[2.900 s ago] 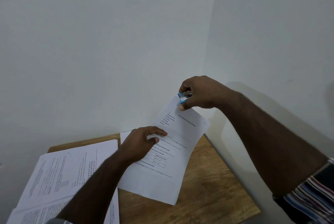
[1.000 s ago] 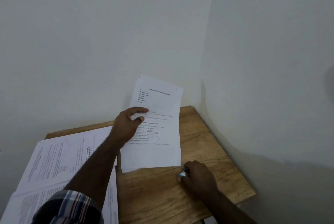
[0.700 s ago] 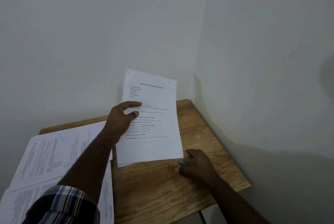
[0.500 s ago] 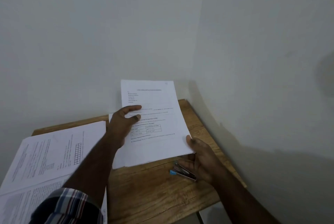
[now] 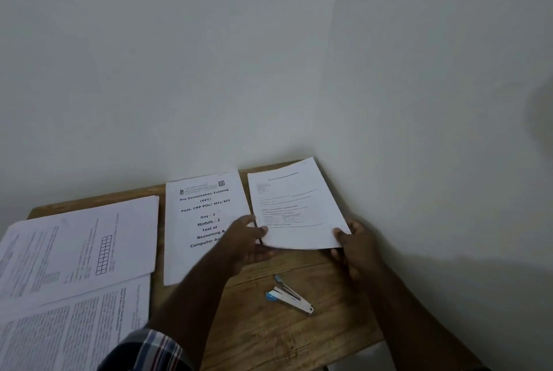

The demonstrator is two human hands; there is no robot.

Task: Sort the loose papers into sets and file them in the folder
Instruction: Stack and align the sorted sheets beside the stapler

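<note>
At the bench's (image 5: pixel 269 337) far right corner, left hand (image 5: pixel 244 240) and right hand (image 5: pixel 357 246) pinch one stapled set (image 5: pixel 294 206) by its near corners, fingers curled on it. Risk: it could slide onto the stapler (image 5: pixel 288 295) or overlap the PET booklet (image 5: pixel 203 221). Count: one stapler, one booklet, two sheets (image 5: pixel 74 251) at the left edge; no folder visible.

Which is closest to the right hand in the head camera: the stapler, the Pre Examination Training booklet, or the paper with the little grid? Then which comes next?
From the right hand:
1. Stapler, just below and left of it on the table.
2. Pre Examination Training booklet, past the left hand, mid-table.
3. Grid paper, far left.
</note>
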